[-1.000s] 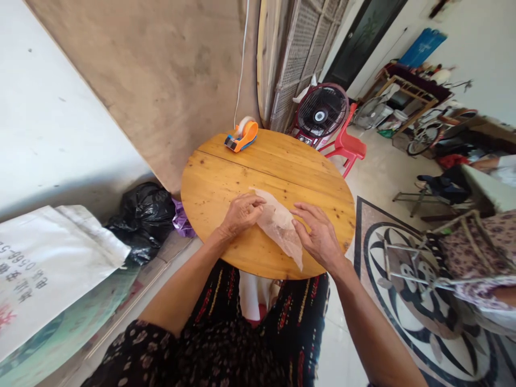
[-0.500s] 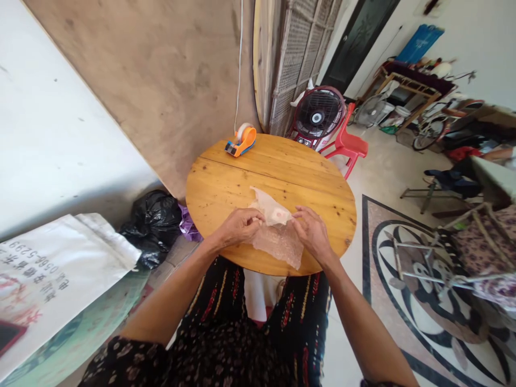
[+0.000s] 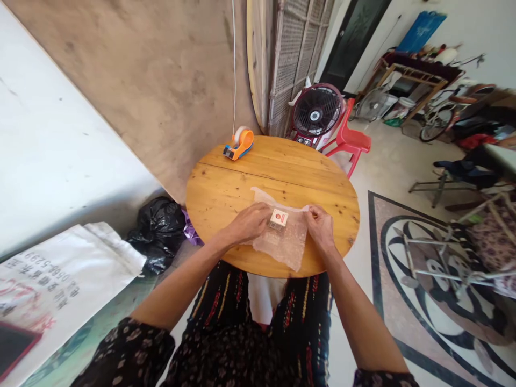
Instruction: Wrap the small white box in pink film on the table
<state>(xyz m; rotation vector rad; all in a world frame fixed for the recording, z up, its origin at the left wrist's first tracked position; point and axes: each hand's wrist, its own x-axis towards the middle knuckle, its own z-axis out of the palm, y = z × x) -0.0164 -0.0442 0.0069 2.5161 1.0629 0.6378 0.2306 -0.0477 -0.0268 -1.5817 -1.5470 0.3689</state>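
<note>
A sheet of clear bubble wrap (image 3: pixel 284 248) lies opened out on the round wooden table (image 3: pixel 226 185). On it rests a small white box (image 3: pixel 279 217) with a red print on its top. My right hand (image 3: pixel 320 226) is closed, pinching the far right corner of the wrap. My left hand (image 3: pixel 250 221) has its fingers curled on the wrap's left side, right beside the box; its fingertips are partly hidden.
An orange and blue tape dispenser (image 3: pixel 239 144) stands at the table's far left edge, close to a wooden board. Behind the table are a fan (image 3: pixel 316 113) and a red plastic chair (image 3: pixel 352 141). Black bags (image 3: pixel 159 228) lie at the left.
The wrap that covered the box has been drawn back, so the box shows openly. My right hand moved slightly right with the wrap's corner; my left hand moved right toward the box.
</note>
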